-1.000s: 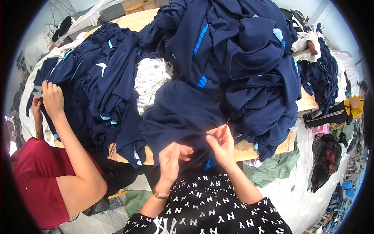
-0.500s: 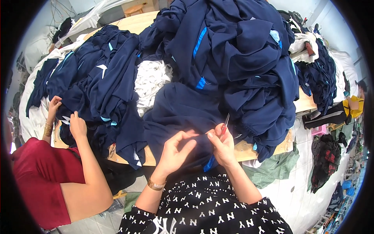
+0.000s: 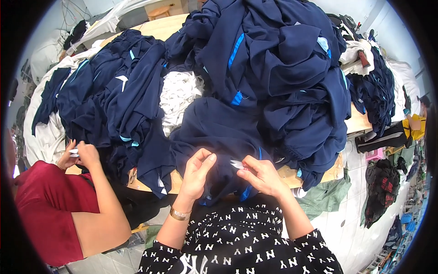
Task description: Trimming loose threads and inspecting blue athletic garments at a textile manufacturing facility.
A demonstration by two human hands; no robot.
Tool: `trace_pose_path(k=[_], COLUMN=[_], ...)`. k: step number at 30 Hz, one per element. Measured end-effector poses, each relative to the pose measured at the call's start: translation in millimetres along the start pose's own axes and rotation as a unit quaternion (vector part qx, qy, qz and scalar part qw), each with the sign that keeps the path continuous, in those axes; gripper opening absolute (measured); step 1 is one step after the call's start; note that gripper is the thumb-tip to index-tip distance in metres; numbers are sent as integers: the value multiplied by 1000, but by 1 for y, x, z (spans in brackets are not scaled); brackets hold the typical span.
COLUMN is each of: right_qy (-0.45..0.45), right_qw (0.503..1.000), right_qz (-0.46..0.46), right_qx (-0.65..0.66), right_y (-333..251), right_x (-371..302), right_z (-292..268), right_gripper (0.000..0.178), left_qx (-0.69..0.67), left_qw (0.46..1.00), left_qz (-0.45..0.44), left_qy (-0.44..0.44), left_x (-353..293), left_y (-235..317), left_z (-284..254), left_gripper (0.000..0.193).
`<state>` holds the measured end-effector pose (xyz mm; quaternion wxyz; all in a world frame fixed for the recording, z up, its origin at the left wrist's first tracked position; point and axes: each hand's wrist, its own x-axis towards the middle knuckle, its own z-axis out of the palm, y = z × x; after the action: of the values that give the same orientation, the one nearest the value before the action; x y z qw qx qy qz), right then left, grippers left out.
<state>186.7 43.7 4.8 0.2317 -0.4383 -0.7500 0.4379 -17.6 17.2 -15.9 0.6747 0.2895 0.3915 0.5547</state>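
- Gripping small snips (image 3: 237,164): right hand (image 3: 264,177), fingers closed around them, blades pointing left.
- Left hand (image 3: 196,176): thumb and forefinger nearly together; cannot tell whether they hold anything.
- Navy cloth (image 3: 214,125): below both hands, overhanging the worktop (image 3: 331,169) edge.
- White strips (image 3: 177,98): heaped beyond the cloth.

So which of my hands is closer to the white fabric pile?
Left. Your left hand is below and slightly right of the white fabric pile in the picture; your right hand, holding small snips, is farther off to the lower right.
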Motion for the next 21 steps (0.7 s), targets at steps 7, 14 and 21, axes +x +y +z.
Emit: trace_pose_path(k=[7,14,21], right_qy=[-9,-22,111], right_qw=[995,991,986], right_qz=[-63,-71,-92], right_qx=[-79,-112,-89], right_y=[0,-4,2], right_x=[4,7,1], right_z=[-1,-3,8], right_gripper=[37,31,32], left_qx=[43,60,-23], left_qw=[999,998,1000], left_qz=[16,20,-7], left_qy=[-9,-9,14], left_x=[-2,-3,-1], left_y=[2,0,-6], left_z=[2,1,-7], left_gripper=[10,10,10])
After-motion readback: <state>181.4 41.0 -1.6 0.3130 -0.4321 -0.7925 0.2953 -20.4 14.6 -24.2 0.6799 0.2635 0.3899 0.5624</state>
